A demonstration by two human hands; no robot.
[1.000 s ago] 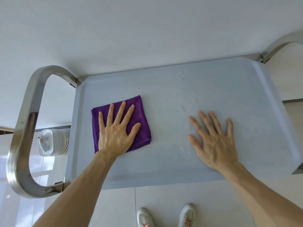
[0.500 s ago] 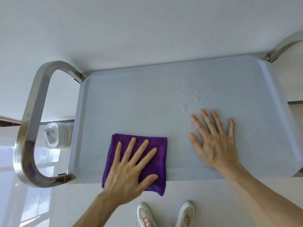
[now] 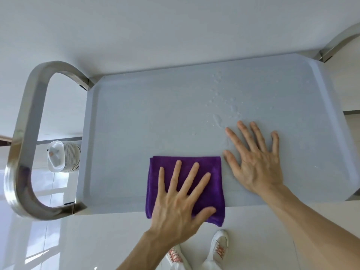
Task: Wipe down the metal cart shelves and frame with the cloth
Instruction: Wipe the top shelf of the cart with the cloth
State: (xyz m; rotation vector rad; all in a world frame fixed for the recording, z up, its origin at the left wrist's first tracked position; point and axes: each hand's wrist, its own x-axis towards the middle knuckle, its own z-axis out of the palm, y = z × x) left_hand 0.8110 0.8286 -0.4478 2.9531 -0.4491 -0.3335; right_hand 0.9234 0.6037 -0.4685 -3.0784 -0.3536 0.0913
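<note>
Cloth point(image 3: 210, 184) under left hand point(image 3: 179, 203) fingers

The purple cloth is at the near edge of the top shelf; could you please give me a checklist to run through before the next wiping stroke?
1. Left hand flat on the purple cloth: ok.
2. Cloth fully on the top shelf: not ok, its near edge hangs over the shelf's front edge.
3. Right hand bracing the shelf, apart from the cloth: ok, though its thumb is close to the cloth's right edge.
4. Water droplets wiped: not ok, they sit beyond the right hand's fingertips.
5. Left handle wiped: cannot tell.
6. Lower shelves wiped: cannot tell, hidden under the top shelf.
</note>
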